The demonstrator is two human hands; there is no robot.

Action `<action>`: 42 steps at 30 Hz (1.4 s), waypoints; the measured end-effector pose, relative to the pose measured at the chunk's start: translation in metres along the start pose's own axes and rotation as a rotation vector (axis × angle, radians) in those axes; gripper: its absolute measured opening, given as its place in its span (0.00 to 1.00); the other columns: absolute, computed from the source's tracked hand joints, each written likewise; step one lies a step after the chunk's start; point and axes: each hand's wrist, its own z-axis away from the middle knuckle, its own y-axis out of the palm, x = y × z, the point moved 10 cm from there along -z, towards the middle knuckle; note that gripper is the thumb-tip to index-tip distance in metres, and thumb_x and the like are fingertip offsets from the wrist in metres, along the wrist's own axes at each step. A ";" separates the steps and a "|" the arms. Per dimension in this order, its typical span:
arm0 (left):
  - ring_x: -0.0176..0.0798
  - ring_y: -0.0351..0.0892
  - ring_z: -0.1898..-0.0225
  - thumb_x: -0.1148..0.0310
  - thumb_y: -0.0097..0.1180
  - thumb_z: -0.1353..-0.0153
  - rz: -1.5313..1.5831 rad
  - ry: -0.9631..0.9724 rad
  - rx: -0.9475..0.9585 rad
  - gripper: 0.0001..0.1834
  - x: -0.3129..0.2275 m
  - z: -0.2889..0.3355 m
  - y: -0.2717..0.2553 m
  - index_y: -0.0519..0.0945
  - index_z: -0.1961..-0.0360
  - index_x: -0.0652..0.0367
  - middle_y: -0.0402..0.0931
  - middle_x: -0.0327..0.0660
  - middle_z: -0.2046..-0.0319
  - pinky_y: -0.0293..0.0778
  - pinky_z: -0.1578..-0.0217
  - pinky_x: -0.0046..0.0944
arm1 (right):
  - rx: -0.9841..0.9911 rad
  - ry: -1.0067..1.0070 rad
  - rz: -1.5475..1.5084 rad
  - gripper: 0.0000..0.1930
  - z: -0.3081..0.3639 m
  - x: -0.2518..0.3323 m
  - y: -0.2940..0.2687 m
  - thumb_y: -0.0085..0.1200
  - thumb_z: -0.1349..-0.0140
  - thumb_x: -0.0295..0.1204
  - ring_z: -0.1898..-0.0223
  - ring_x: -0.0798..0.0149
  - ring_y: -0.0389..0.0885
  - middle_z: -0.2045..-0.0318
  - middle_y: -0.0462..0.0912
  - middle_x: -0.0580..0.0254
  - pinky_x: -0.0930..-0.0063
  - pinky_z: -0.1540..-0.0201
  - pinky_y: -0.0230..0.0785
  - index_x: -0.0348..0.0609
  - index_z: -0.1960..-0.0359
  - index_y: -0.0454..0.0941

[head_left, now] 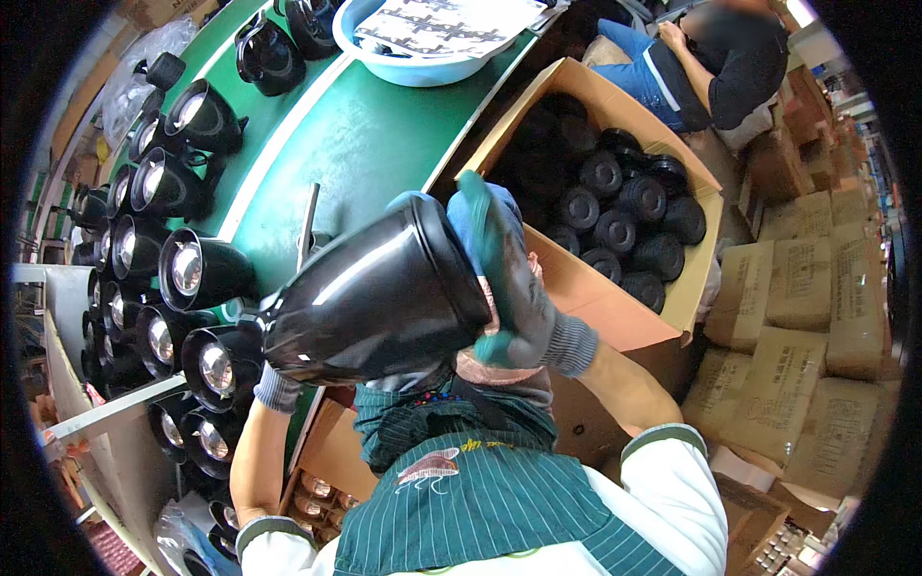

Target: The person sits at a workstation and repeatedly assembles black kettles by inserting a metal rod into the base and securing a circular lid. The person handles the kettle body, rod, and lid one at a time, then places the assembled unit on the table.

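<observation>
Biggest thing first: a long green desk (365,134) with white strips along it, running ahead and to the left of both grips. Then there's a stack of brown cardboard cartons (788,384) well off to the right of the right grip, and a co-worker in a black top (754,91) sitting ahead and to the right of it. Closer in, just right and ahead of that grip, is an open brown cardboard box (610,305).

Going smaller, a light blue plastic basin (432,73) sits on the desk ahead of the grips, with white printed sheets (451,19) on top. The main piece is a glossy black tapered shell (375,298), up in the air between the hands. Left of the left grip, lots of glossy black housings with silvery insides (206,271) stand in rows. Smallest are the ridged black discs (615,230) in the box.

The right grip (514,288), in a gray-green glove, is spread wide at the shell's broad end, kinda blurry. The left grip (279,386) is mostly hidden behind the narrow end, so I can't tell how it's closed.

My guess: they're mid-step on that broad end, fitting or checking, hard to say. Next move probably calls for steady support, since glossy stuff slips.
</observation>
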 end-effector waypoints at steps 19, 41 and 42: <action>0.50 0.75 0.37 0.58 0.58 0.29 0.519 -0.207 0.160 0.30 0.041 0.008 0.046 0.69 0.30 0.58 0.71 0.51 0.33 0.77 0.37 0.53 | -0.061 0.210 -0.286 0.48 -0.009 0.025 0.026 0.52 0.31 0.56 0.21 0.40 0.50 0.21 0.51 0.40 0.50 0.22 0.39 0.38 0.20 0.47; 0.65 0.76 0.41 0.50 0.64 0.36 -1.868 0.078 -0.528 0.36 -0.043 -0.092 0.038 0.71 0.33 0.58 0.69 0.63 0.36 0.73 0.41 0.57 | 0.343 0.108 0.070 0.47 0.030 -0.004 0.054 0.81 0.61 0.44 0.33 0.46 0.74 0.36 0.75 0.47 0.54 0.30 0.66 0.44 0.34 0.76; 0.67 0.79 0.46 0.49 0.63 0.36 -1.868 -0.084 -0.476 0.39 -0.027 -0.101 0.035 0.67 0.29 0.56 0.69 0.65 0.37 0.75 0.43 0.56 | 0.335 0.139 0.000 0.52 0.032 -0.017 0.054 0.81 0.61 0.48 0.32 0.47 0.72 0.35 0.74 0.46 0.55 0.29 0.65 0.42 0.32 0.72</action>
